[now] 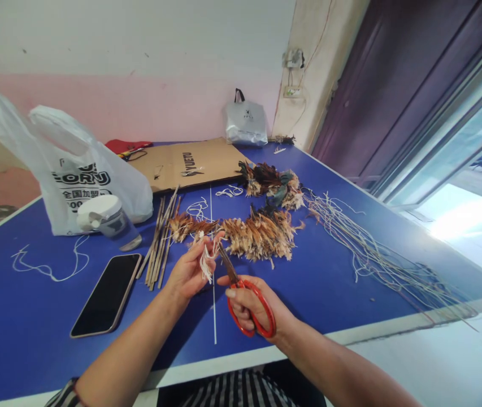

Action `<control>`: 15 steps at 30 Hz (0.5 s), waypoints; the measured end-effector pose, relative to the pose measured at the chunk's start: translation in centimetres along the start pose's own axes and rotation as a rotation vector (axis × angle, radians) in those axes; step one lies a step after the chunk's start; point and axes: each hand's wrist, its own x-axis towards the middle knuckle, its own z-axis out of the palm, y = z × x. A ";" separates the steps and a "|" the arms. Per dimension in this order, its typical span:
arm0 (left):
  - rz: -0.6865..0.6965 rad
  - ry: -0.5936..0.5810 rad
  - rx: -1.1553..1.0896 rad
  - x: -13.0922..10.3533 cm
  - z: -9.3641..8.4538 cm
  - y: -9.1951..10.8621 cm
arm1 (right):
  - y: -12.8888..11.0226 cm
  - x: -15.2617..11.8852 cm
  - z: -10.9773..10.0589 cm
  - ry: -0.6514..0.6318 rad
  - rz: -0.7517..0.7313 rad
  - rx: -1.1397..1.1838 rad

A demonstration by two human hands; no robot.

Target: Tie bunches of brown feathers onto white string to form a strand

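My right hand grips a pair of red-handled scissors, fingers through the loops. The dark blades point up and left, their tips close to my left hand. Fingers of that left hand are pinched round a small bunch of white string, whose loose ends hang down. Just beyond both hands lies a row of brown and tan feather bundles. Left of my left hand rests a pile of thin bamboo sticks.
A black phone, a lidded clear jar and a white plastic bag stand left. Cardboard and a silver bag lie at the back, near dark feathers. Long pale cords spread over the table's right side.
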 end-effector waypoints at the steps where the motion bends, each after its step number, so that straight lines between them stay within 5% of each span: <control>1: -0.022 -0.018 0.039 -0.1 0.0 0.0 | 0.1 0.0 -0.1 -0.012 -0.002 -0.001; 5: 0.000 -0.085 0.292 -0.4 0.2 -0.6 | 0.6 0.0 -0.4 -0.055 -0.039 0.013; 15: 0.258 0.000 0.752 -0.3 0.7 -2.1 | 0.9 0.4 -0.4 0.018 -0.094 0.011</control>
